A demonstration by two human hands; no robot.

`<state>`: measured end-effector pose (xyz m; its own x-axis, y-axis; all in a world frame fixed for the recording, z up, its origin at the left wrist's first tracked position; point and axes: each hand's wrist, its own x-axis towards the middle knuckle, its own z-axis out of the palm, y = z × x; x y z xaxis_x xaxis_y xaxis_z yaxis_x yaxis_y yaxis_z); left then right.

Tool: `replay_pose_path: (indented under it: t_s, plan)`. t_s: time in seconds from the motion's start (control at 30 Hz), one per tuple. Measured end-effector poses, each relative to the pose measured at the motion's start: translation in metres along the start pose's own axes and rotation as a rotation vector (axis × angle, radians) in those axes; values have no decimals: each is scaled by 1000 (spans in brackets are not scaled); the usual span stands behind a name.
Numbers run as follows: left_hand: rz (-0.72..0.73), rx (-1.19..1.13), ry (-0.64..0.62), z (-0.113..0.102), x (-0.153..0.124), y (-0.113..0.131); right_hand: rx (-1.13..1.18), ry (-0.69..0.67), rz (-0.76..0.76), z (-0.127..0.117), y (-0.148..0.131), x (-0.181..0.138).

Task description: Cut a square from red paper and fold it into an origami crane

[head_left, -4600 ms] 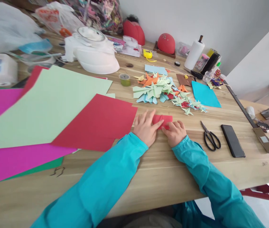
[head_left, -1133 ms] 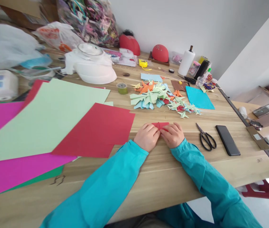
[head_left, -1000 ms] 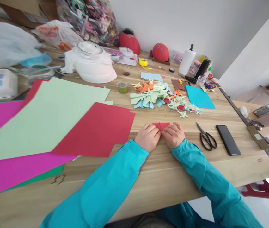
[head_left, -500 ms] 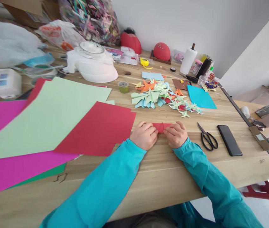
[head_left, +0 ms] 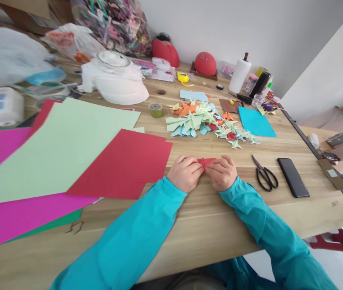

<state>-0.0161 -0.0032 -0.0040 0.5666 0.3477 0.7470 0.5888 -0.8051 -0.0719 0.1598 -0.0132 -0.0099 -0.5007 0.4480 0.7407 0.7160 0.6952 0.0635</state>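
Observation:
A small folded red paper (head_left: 205, 162) is pinched between my two hands, just above the wooden table. My left hand (head_left: 185, 173) closes on its left end, and my right hand (head_left: 221, 172) grips the right end. Only its middle, with a raised crease, shows; the fingers cover the rest. Beyond the hands lies a pile of folded paper stars (head_left: 194, 119) in pale green, blue, orange and red. Left of my left hand is a red paper sheet (head_left: 125, 161), partly over a large pale green sheet (head_left: 59, 145).
Black-handled scissors (head_left: 266, 175) and a dark phone (head_left: 293, 177) lie to the right. A turquoise paper square (head_left: 257, 122), a roll of green tape (head_left: 155, 110) and a yellow tape measure (head_left: 183, 77) are farther back. Magenta sheets (head_left: 38, 215) spread at the left.
My hands have drawn closer together, so less of the red paper shows between them. Its middle crease now stands up more. The right hand has shifted slightly left.

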Motion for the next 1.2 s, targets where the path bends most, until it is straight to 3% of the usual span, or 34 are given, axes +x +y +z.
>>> replay_pose_path:
  t_s: [0.3,0.53,0.87,1.07,1.2]
  plan:
    - [-14,-1,23,-3,-2,-4,40,37,29,0,7,2]
    - [6,-15,17,-3,-1,-1,32,62,-40,0,3,2]
    - [66,-3,-32,-3,2,4,-36,-52,-129,-8,-3,6]
    - [63,1,46,-10,0,-6,-28,-46,-114,-16,14,5]
    - [11,28,89,-15,-2,-12,-20,20,-6,-19,25,3]
